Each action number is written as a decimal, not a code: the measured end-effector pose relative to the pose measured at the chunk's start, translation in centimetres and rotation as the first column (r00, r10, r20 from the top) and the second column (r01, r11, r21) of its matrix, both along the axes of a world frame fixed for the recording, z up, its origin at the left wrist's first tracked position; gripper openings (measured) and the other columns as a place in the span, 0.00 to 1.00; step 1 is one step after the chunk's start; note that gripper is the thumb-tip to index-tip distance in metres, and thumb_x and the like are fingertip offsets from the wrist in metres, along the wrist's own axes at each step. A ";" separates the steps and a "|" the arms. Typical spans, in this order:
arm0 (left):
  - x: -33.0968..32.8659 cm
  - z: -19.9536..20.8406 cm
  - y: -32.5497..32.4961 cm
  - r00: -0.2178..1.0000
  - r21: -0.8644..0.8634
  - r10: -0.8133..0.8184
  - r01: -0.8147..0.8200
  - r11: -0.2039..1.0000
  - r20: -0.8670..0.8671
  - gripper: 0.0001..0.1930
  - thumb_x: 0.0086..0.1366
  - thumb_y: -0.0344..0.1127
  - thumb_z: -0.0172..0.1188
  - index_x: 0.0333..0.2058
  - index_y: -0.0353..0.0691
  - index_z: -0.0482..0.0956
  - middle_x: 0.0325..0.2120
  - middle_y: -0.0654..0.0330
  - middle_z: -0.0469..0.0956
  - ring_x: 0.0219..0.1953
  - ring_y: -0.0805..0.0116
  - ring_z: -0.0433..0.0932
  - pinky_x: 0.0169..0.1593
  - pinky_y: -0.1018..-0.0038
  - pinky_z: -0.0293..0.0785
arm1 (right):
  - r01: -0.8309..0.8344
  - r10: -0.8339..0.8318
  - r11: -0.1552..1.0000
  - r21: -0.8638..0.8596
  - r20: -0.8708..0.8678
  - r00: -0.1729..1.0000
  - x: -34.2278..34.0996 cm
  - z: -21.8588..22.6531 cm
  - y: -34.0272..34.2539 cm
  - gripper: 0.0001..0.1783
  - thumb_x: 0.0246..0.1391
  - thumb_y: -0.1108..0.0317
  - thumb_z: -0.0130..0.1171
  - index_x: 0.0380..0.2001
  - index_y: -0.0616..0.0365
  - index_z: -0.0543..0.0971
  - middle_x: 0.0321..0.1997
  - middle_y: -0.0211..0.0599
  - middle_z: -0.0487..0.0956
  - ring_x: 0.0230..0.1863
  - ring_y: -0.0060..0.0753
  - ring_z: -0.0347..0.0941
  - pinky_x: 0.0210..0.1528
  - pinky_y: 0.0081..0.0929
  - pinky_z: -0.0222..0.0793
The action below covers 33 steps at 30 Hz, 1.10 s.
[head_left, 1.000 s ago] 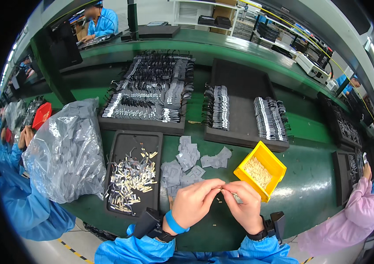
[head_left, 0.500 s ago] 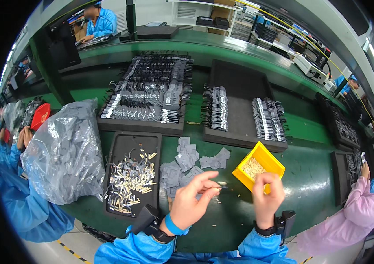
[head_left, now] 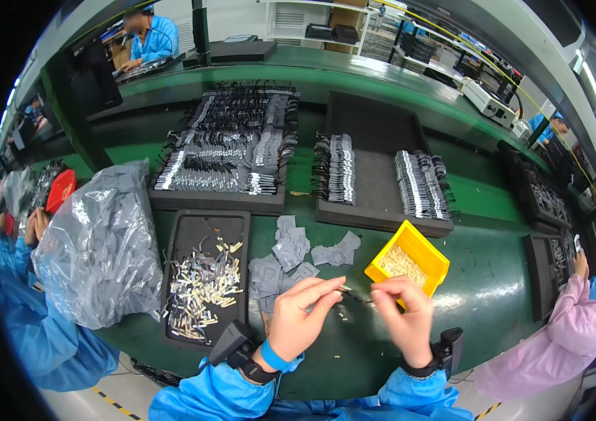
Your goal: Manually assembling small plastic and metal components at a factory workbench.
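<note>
My left hand [head_left: 301, 319] is closed in a pinch on a small cable piece [head_left: 344, 288], which has a pale end and a thin dark tail reaching toward the right. Just across from it, my right hand [head_left: 410, 316] has its thumb and fingertips drawn together near the tail's end. Whether something sits between those fingertips is too small to tell. Behind the right hand stands a yellow bin [head_left: 438, 265] holding many tiny cream-coloured pieces [head_left: 401, 264]. Grey flat pieces [head_left: 291, 242] lie in a loose heap beyond my left hand.
A black tray [head_left: 180, 228] of short gold-ended cable pieces lies at left, beside a clear bag [head_left: 98, 245] of grey parts. Two black foam trays [head_left: 217, 201] [head_left: 375, 123] hold rows of cabled parts farther back. Co-workers sit at both sides and across.
My right hand has moved left, away from the yellow bin's front, toward my left hand. My left fingers have drawn closer together around the cable piece. The view has shifted slightly.
</note>
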<state>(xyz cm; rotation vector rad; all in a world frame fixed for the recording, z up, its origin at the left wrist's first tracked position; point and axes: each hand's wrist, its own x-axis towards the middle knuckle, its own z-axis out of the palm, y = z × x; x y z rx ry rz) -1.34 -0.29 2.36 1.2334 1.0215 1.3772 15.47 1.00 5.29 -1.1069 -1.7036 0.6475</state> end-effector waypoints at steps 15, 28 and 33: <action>0.7 0.6 -1.1 0.782 0.574 0.423 -0.104 0.812 -0.458 0.17 0.47 0.18 0.59 0.39 0.38 0.78 0.25 0.59 0.74 0.21 0.69 0.74 0.23 0.77 0.70 | -0.034 0.026 0.990 0.136 0.061 0.998 -2.3 -0.9 -0.8 0.08 0.39 0.79 0.62 0.27 0.63 0.76 0.27 0.39 0.74 0.29 0.36 0.72 0.30 0.26 0.67; 0.5 0.5 -1.0 0.740 0.596 0.439 -0.065 0.800 -0.509 0.19 0.45 0.18 0.59 0.40 0.36 0.77 0.25 0.59 0.73 0.21 0.67 0.74 0.23 0.75 0.70 | -0.039 0.030 0.982 0.184 0.053 0.998 -2.7 -1.1 -0.7 0.09 0.38 0.81 0.60 0.28 0.64 0.76 0.27 0.40 0.75 0.27 0.36 0.73 0.28 0.24 0.68; 0.7 0.5 -1.0 0.740 0.586 0.433 -0.065 0.808 -0.514 0.19 0.45 0.18 0.59 0.40 0.36 0.77 0.24 0.59 0.73 0.21 0.66 0.74 0.23 0.74 0.70 | -0.018 0.000 0.975 0.223 0.078 0.997 -2.6 -1.5 -0.4 0.09 0.37 0.81 0.60 0.27 0.64 0.76 0.25 0.40 0.75 0.26 0.36 0.73 0.27 0.25 0.68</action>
